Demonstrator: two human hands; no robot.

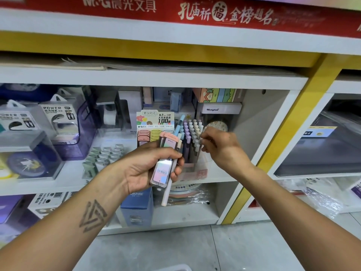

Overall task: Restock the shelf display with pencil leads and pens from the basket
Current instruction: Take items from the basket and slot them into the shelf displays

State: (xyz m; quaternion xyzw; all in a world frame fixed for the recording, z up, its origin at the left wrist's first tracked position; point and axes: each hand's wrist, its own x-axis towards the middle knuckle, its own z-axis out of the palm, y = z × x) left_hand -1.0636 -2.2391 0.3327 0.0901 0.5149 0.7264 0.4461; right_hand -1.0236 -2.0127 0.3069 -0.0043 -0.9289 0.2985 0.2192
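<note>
White shelf (64, 184) under red banner (175, 10), grey tiled floor (175, 249).

Bright even light, blurred warped edges

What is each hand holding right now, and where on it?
Left hand grips lead cases and a pen around their middles. Right hand pinches a pen top in the display.
</note>
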